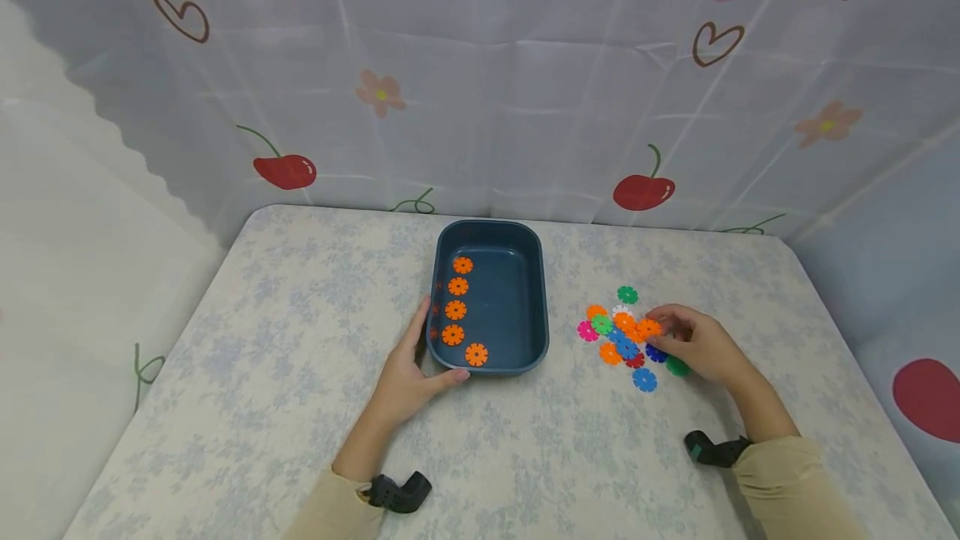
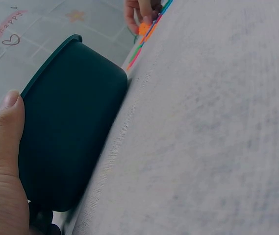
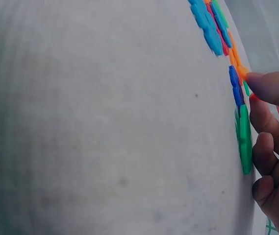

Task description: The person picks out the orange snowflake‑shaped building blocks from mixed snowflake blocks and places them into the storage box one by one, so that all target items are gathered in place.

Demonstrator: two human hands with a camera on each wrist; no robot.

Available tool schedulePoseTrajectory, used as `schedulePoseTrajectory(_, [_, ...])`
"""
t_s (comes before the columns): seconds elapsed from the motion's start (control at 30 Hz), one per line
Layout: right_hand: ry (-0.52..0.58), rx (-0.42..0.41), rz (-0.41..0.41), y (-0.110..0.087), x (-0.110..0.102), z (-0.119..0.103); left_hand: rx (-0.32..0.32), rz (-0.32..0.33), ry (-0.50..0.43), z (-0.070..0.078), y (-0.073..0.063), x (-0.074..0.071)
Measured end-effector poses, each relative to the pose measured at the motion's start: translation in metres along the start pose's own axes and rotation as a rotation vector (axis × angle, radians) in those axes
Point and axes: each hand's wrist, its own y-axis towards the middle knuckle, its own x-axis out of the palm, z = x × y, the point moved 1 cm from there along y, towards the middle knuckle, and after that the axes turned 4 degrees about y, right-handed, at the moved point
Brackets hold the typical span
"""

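A dark blue-green rectangular tray stands on the table. My left hand grips its near left corner, thumb at the near rim and fingers along the left side; the left wrist view shows the thumb against the wall. Inside lie several orange snowflake discs, most in a column along the left side. To the right, a loose pile of colored snowflake discs lies on the table. At its right edge my right hand pinches an orange snowflake disc between thumb and fingers.
A pale patterned cloth covers the table. Behind it hangs a white curtain with cherries, flowers and hearts. A green disc lies at the pile's far side and a blue disc at its near side.
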Motion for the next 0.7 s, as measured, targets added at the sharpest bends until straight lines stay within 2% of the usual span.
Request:
schedulePoseTrajectory(0.3, [0.029,0.029,-0.033,0.0003,-0.0025,0.0014,0.007,0.001,-0.003,-0.0001,-0.0001,-0.0004])
schedulePoseTrajectory(0.7, [0.027,0.083,0.010,0.0004,-0.0011,0.0058,0.012,0.005,-0.002,-0.0022,0.0006,0.0005])
